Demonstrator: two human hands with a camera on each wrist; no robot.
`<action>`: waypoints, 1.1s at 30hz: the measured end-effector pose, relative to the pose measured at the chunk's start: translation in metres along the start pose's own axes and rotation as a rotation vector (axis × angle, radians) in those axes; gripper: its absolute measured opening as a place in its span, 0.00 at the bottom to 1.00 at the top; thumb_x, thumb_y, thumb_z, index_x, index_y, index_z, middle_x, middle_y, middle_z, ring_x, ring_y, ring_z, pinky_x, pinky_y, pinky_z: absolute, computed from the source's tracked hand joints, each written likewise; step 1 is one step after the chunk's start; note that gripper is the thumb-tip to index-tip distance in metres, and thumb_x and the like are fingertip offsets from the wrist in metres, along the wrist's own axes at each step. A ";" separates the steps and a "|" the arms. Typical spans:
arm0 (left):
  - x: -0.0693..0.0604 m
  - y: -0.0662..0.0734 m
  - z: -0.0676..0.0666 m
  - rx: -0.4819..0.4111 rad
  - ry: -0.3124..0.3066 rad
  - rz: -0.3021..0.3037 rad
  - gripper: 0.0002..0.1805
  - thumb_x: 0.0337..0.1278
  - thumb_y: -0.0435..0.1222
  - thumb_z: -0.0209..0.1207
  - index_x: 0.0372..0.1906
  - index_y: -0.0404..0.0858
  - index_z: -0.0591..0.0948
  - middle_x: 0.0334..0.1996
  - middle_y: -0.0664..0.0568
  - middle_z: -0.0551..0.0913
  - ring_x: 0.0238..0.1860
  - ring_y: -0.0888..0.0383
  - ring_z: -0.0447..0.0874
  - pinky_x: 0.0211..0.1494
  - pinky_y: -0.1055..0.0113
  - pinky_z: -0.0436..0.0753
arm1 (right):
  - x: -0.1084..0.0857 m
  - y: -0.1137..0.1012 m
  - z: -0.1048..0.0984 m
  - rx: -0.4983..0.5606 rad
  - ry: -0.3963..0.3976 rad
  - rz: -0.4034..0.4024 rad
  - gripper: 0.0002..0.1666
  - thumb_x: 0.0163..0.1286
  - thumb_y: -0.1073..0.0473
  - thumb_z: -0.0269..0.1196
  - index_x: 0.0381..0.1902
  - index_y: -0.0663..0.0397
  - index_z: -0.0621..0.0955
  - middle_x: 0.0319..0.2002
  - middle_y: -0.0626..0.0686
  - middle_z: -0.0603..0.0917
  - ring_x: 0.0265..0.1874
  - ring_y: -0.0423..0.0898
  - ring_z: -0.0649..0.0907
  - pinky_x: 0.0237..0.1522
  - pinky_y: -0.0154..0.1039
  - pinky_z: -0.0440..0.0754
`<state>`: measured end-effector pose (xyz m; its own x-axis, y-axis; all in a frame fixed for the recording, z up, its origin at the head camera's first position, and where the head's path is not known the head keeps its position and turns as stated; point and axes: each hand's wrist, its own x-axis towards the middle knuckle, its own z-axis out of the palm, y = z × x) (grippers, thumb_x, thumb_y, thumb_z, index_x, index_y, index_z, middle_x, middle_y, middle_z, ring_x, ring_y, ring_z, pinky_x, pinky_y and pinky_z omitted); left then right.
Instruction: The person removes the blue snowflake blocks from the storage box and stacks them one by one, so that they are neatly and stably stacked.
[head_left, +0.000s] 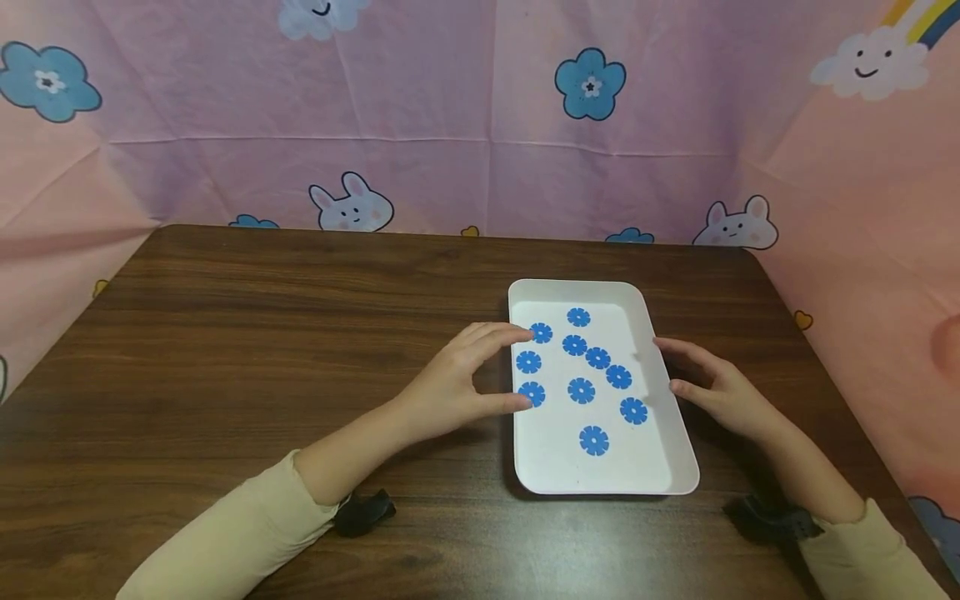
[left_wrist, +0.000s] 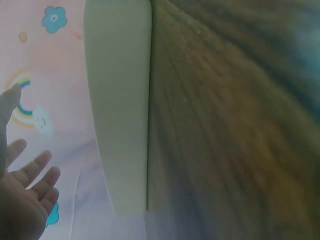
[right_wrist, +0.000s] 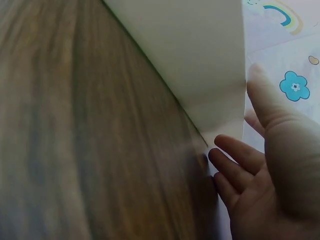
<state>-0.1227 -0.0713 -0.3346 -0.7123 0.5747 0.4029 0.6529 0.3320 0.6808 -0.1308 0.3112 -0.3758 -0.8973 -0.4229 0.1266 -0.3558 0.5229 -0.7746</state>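
Note:
A white rectangular tray (head_left: pixel 551 467) lies on the table, with several blue notched plastic discs (head_left: pixel 581 390) spread flat in it. My left hand (head_left: pixel 453 379) reaches over the tray's left rim, thumb and fingers held apart, fingertips near the discs along that side. In the left wrist view the left hand (left_wrist: pixel 27 192) has relaxed fingers and nothing in them; the tray's outer wall (left_wrist: pixel 120 105) stands beside it. On the other side, my right hand (head_left: pixel 723 396) has its fingertips at the right rim. The right wrist view shows the right hand (right_wrist: pixel 265 185) with its thumb at the tray's edge (right_wrist: pixel 200 55).
The dark wood-grain table (head_left: pixel 247 350) extends far to the left of the tray. A pink and lilac printed cloth (head_left: pixel 427 100) hangs behind the table and along both sides. Black straps (head_left: pixel 363 512) sit at both wrists.

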 end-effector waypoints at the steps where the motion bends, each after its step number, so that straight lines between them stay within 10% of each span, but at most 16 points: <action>1: 0.002 0.001 0.002 -0.005 -0.011 0.001 0.37 0.47 0.46 0.72 0.65 0.45 0.73 0.62 0.57 0.72 0.64 0.61 0.63 0.61 0.51 0.69 | 0.000 0.001 0.000 0.005 -0.002 -0.001 0.32 0.67 0.68 0.60 0.68 0.61 0.66 0.65 0.63 0.68 0.62 0.62 0.69 0.56 0.31 0.68; 6: 0.012 0.001 0.013 -0.010 -0.089 0.018 0.37 0.47 0.47 0.72 0.64 0.44 0.73 0.62 0.55 0.72 0.64 0.60 0.64 0.61 0.53 0.69 | 0.000 0.002 0.000 0.027 -0.012 0.004 0.33 0.67 0.67 0.61 0.68 0.61 0.65 0.65 0.63 0.68 0.62 0.61 0.68 0.54 0.24 0.66; 15: 0.033 0.000 0.024 -0.040 -0.258 0.071 0.33 0.46 0.45 0.72 0.60 0.42 0.77 0.58 0.57 0.77 0.62 0.64 0.66 0.63 0.64 0.67 | -0.001 0.003 0.000 0.039 -0.027 0.008 0.34 0.67 0.68 0.60 0.69 0.60 0.63 0.65 0.64 0.67 0.58 0.27 0.67 0.53 0.24 0.65; 33: 0.067 0.002 0.054 -0.013 -0.699 0.126 0.25 0.47 0.37 0.72 0.54 0.38 0.81 0.49 0.56 0.82 0.51 0.66 0.75 0.56 0.77 0.67 | 0.000 0.000 0.000 0.071 -0.052 0.000 0.35 0.68 0.68 0.59 0.70 0.61 0.62 0.66 0.67 0.65 0.59 0.26 0.66 0.54 0.21 0.63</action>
<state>-0.1552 0.0078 -0.3395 -0.2962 0.9551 -0.0047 0.7134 0.2244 0.6639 -0.1309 0.3108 -0.3757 -0.8818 -0.4619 0.0955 -0.3345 0.4698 -0.8170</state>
